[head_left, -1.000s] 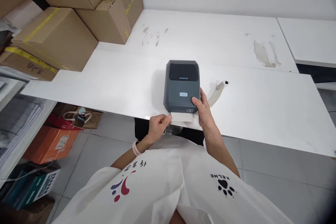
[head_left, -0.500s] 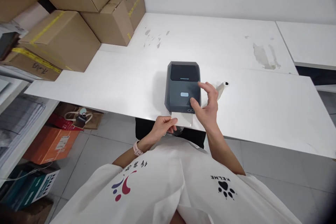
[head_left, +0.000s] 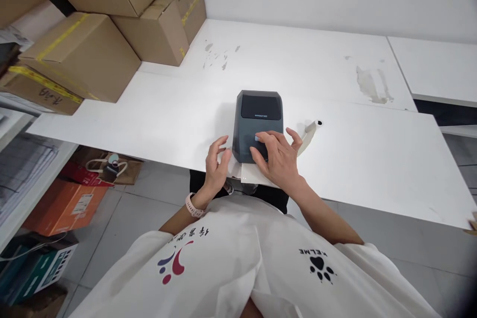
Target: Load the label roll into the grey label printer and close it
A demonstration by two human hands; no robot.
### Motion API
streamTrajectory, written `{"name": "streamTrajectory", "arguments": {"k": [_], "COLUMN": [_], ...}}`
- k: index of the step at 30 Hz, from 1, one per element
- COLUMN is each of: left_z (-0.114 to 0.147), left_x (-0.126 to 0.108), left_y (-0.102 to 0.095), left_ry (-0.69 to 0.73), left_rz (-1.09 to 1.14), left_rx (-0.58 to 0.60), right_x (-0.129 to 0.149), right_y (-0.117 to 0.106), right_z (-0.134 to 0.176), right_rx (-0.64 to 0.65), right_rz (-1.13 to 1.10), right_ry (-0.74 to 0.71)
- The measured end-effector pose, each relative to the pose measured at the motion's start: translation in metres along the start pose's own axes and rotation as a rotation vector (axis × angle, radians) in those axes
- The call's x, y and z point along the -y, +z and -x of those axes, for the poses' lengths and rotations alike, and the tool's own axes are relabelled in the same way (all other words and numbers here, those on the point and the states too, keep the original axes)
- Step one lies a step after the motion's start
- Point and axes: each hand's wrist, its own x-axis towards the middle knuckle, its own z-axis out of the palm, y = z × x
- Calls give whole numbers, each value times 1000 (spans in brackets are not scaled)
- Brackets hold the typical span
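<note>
My right hand (head_left: pixel 280 159) is over the printer (head_left: pixel 257 126), fingers spread, one tip at its pale button (head_left: pixel 257 137); I cannot tell whether it presses. My left hand (head_left: pixel 216 166), fingers parted and curved, is just beside. The printer sits near the counter's (head_left: pixel 179 119) front edge, paper (head_left: pixel 250 173) jutting toward me, a roll (head_left: pixel 312 127) to the right.

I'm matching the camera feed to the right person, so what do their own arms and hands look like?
Both hands are ungloved. A pale pink wristband with a row of small dark marks or holes circles the wrist of the left hand; the wrist of the right hand shows none. The shirt's sleeves are white and short. No cables show on either arm.
</note>
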Motion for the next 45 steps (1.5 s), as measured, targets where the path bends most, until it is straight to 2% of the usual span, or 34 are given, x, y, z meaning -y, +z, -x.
{"name": "streamTrajectory", "arguments": {"k": [2,4,5,8,11,14,18,22,24,26,30,32,33,36,38,39,42,45], "left_z": [-3,-4,-3,-2,-3,-11,-50,-101,-113,-113,-103,-104,-106,-116,-121,-122,-122,-119], "left_x": [-3,-1,0,6,7,-1,-20,-28,-25,-20,-13,-14,-15,-17,-16,-14,-10,-7], "left_y": [7,14,16,20,20,19,18,18,19,21,23,23,24,26,28,30,34,36], "left_ry": [14,-23,-42,-44,3,63,228,300,232,110,-94,-159,-176,-186,-180,-179,-159,-145], "left_rz": [10,11,12,22,54,70,95,73,-6,-152,-371,-381,-388,-447,-470,-470,-466,-434], "left_rx": [120,204,218,193,138,114,90,123,125,132,190,226,237,245,245,242,215,193], "right_x": [-7,-17,-22,-32,-34,-36,-37,-38,-40,-43,-46,-44,-43,-47,-54,-57,-65,-63], "right_y": [4,11,15,27,29,22,2,-16,-24,-31,-42,-42,-40,-22,-3,6,26,18], "right_z": [6,18,24,38,42,33,-3,-68,-103,-131,-154,-151,-147,-139,-140,-142,-153,-159], "right_rx": [-157,-328,-373,-352,-334,-361,-368,-304,-296,-290,-281,-227,-154,246,464,520,561,642], "right_rz": [-106,-279,-375,-583,-645,-666,-593,-445,-360,-284,-85,23,56,82,94,103,125,93], "right_ry": [38,169,247,390,420,407,269,88,43,29,-42,-101,-131,-192,-164,-135,-63,-50]}}
